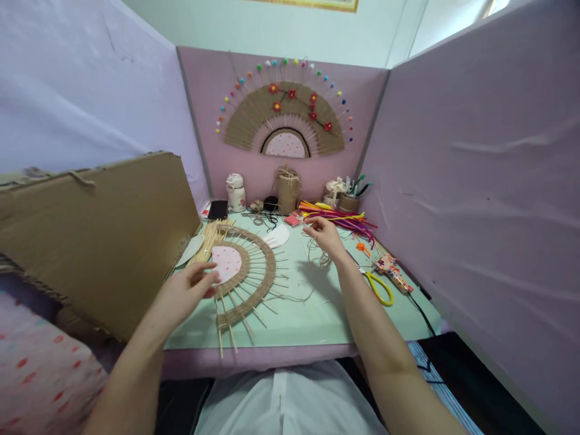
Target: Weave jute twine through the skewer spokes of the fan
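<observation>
A half-round fan (267, 275) of thin sticks lies on the table, with two bands of brown twine woven through it and a pink dotted half-circle (228, 263) at its centre. My left hand (193, 289) is at the fan's straight edge, fingers loosely curved and apart, fingertips beside the dotted piece; whether they touch it is unclear. Farther right, my right hand (324, 234) is raised over the table with thumb and forefinger pinched. A thin strand of twine (325, 260) loops below those fingers and seems to run up into the pinch.
Yellow-handled scissors (380, 289) and a patterned glue gun (393, 272) with a cord lie at right. Behind are colourful pipe cleaners (344, 220), a twine roll (289, 192), a white jar (235, 193) and a phone (218, 209). Cardboard (104, 235) stands at left; a finished fan (285, 115) hangs behind.
</observation>
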Tool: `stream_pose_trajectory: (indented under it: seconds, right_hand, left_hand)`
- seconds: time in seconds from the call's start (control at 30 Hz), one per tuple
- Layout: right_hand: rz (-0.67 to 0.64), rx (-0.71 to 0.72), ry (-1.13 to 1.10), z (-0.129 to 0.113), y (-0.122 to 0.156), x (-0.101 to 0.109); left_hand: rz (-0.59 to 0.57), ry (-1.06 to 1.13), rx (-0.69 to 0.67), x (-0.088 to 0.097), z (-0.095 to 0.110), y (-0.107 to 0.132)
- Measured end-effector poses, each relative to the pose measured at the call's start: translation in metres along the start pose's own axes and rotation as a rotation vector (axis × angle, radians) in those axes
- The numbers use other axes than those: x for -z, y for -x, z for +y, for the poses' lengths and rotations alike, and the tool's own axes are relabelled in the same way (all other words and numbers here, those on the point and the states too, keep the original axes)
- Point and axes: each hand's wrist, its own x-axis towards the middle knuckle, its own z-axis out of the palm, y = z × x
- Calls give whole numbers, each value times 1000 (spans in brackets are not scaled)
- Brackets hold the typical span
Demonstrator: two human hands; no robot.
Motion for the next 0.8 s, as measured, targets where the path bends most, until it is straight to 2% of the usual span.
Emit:
stream_pose_trajectory:
  seconds: [0.07,0.13,0.23,0.27,0.3,0.37,0.53,0.67,0.8]
  right_hand:
    - [29,84,12,-8,7,-8]
    - [79,175,41,-15,14,-17]
    - [116,287,92,-18,24,-27]
    - [113,301,105,-16,26,-28]
    - [102,304,112,-13,27,-28]
    - [62,275,109,-4,28,-25]
    - [-182,83,48,14,25,-12]
    - [-273,85,129,11,23,-5]
    - [-535,13,96,1,21,5]
  left_hand:
    - [-154,135,-89,-31,28,-7]
    - [-297,277,-83,-73,49,-20]
    - [-479,384,26,-129,61,-45]
    - [-575,378,50,-140,62,-53]
    - [-610,369,54,-147,61,-60]
    - [-619,368,41,-146,59,-72]
    - [-445,551,-18,-108,49,-92]
    - [-409,655,-10,-89,37,-96]
    - [-403,715,-49,-78,32,-95]
